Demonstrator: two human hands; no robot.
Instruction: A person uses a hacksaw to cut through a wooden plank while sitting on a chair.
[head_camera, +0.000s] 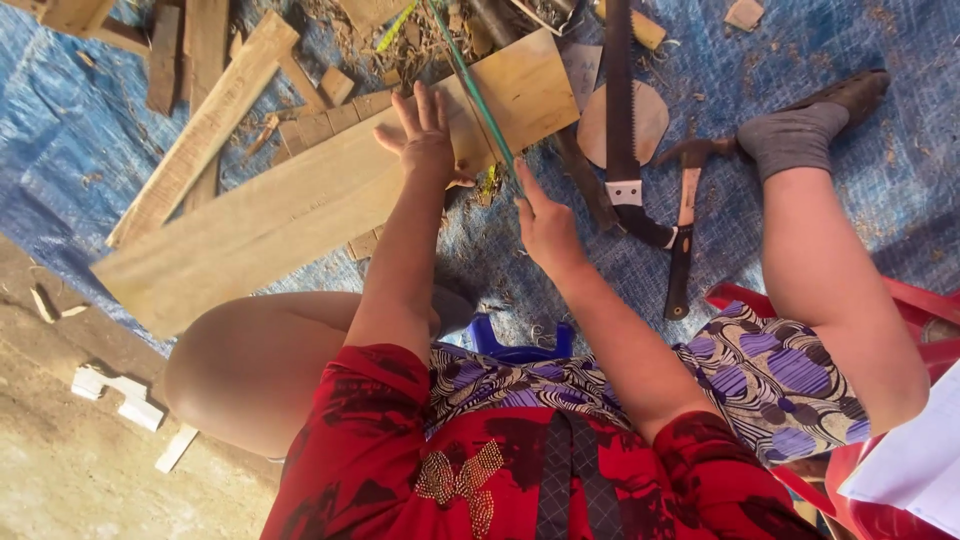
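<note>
**Two hands at a wooden board on a blue tarp**

We look down from head height at a seated person in a red top and a patterned skirt, knees spread, working over a blue tarp (880, 180) laid on the ground.

The left hand (428, 135) lies flat on a long pale wooden board (270, 215), fingers spread and open, gripping nothing. We judge that it presses down to keep the board from sliding. The board runs aslant from the tarp's left edge, where it overhangs onto bare dirt, up toward the middle.

The right hand (545, 225) sits just off the board's right end, fingers closed around the lower end of a thin green stick (470, 85). The stick rises across the board's right end toward the tarp's top edge, probably held that way as a straight line laid over the wood.

Within reach to the right, a hand saw (622, 110) lies blade toward the top edge, with a hammer (685, 215) just beside it. A socked foot (795, 135) rests near the hammer's head. Wood offcuts (200, 60) and shavings crowd the tarp's top left corner. A few small white scraps (115, 390) lie on the dirt at lower left.
</note>
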